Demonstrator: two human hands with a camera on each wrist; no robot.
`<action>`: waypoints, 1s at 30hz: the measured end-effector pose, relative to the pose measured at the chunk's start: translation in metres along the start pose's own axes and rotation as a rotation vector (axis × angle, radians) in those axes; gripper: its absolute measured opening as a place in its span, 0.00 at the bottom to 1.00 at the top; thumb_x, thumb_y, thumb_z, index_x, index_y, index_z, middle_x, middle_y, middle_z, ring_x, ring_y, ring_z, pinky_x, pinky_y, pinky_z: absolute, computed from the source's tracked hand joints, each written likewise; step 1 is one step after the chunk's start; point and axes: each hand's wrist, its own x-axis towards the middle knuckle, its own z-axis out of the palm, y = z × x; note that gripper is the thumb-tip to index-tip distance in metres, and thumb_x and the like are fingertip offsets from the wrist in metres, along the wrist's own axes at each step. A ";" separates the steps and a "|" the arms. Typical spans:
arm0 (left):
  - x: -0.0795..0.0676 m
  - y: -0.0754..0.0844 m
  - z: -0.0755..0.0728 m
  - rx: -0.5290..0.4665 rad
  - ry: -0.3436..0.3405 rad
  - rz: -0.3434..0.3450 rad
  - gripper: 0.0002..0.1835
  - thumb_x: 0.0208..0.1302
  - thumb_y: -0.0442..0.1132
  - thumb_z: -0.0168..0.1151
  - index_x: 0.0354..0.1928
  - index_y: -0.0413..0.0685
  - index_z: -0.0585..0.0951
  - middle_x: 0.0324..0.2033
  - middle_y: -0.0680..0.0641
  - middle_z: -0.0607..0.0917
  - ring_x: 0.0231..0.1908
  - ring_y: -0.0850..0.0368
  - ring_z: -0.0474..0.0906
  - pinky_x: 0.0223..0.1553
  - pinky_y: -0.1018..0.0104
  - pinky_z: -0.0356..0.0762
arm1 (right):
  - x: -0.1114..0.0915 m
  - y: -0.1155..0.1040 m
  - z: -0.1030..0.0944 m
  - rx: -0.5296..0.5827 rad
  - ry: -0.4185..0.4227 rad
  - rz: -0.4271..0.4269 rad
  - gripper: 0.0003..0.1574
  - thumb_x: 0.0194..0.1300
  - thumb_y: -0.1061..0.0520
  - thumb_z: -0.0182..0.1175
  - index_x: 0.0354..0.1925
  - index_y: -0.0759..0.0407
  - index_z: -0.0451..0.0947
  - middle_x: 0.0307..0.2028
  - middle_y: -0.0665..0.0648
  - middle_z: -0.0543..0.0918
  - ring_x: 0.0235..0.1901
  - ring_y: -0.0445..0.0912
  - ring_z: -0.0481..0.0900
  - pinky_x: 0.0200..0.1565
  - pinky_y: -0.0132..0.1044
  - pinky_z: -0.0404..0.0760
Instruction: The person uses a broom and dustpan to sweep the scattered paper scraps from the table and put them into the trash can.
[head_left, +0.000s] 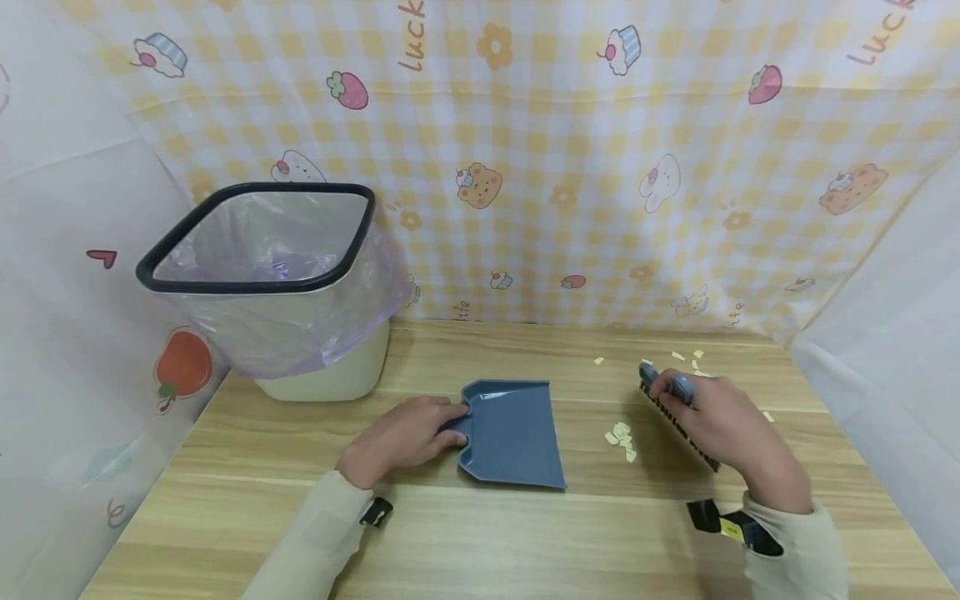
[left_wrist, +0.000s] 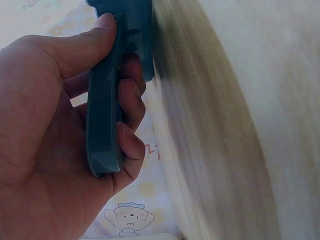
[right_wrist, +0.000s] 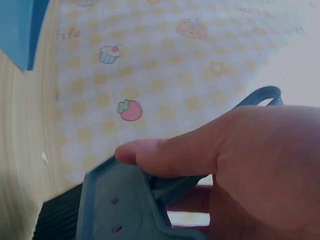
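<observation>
A blue dustpan (head_left: 513, 433) lies on the wooden table, its wide lip facing right. My left hand (head_left: 412, 433) grips its handle (left_wrist: 104, 120), fingers curled round it in the left wrist view. To the right, my right hand (head_left: 723, 417) holds a small blue brush (right_wrist: 125, 205) by its handle, dark bristles (right_wrist: 57, 215) downward. A little pile of pale yellow scraps (head_left: 621, 435) lies between dustpan and brush. More scraps (head_left: 697, 354) are scattered behind the brush, partly hidden by it and the hand.
A bin (head_left: 322, 367) with a black rim and a translucent purple liner stands at the back left. Behind the table hangs a yellow checked cloth (head_left: 525, 242). One lone scrap (head_left: 598, 361) lies nearer the back; another (head_left: 768, 416) is right of the right hand.
</observation>
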 end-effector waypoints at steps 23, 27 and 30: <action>0.001 0.008 -0.002 0.058 0.009 -0.035 0.23 0.81 0.44 0.67 0.67 0.35 0.85 0.49 0.42 0.90 0.46 0.49 0.88 0.54 0.51 0.87 | 0.017 -0.021 0.041 0.009 -0.082 -0.003 0.04 0.81 0.58 0.59 0.43 0.53 0.78 0.21 0.47 0.72 0.20 0.44 0.69 0.26 0.41 0.69; 0.002 0.009 -0.003 0.066 0.010 -0.032 0.23 0.81 0.44 0.67 0.67 0.35 0.85 0.48 0.42 0.90 0.45 0.50 0.88 0.54 0.51 0.87 | 0.018 -0.028 0.044 0.044 -0.082 0.028 0.05 0.82 0.57 0.57 0.44 0.54 0.79 0.20 0.48 0.71 0.18 0.44 0.70 0.24 0.40 0.70; 0.001 0.010 -0.004 0.071 0.011 -0.029 0.23 0.81 0.44 0.67 0.67 0.35 0.85 0.48 0.42 0.90 0.45 0.50 0.88 0.54 0.51 0.87 | 0.019 -0.032 0.045 0.054 -0.058 0.039 0.06 0.82 0.56 0.57 0.43 0.54 0.79 0.20 0.49 0.71 0.19 0.46 0.72 0.24 0.41 0.71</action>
